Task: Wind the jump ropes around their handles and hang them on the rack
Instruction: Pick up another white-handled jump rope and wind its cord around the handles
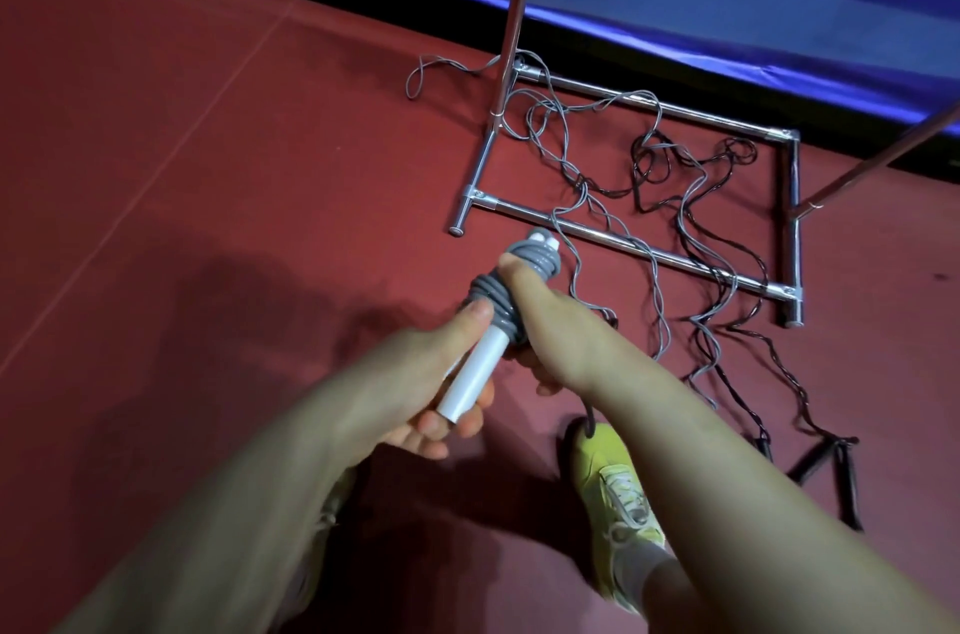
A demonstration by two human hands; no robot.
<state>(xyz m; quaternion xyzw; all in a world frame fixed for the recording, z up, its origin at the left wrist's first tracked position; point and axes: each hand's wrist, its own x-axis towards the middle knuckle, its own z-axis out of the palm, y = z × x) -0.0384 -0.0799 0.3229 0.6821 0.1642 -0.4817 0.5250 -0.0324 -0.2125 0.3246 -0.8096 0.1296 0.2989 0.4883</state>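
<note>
The left hand [441, 373] holds the near end of the white handles [475, 373], its fingers curled under them and the thumb lying on top, touching the first turns of the rope. The gray rope [501, 308] is wound in thick turns around the far half of the handles. The right hand [540, 321] is closed over these turns from the right side; its fingers are hidden behind the bundle, so I cannot tell exactly how they lie. From the bundle the loose part of the gray rope runs down to the red floor [208, 165] and lies in loops across the metal base of the rack [623, 243], far and to the right. A black rope [675, 196] is tangled with it there, and its black handles [826, 467] lie on the floor near the right. A yellow shoe [618, 493] stands below the right forearm.
</note>
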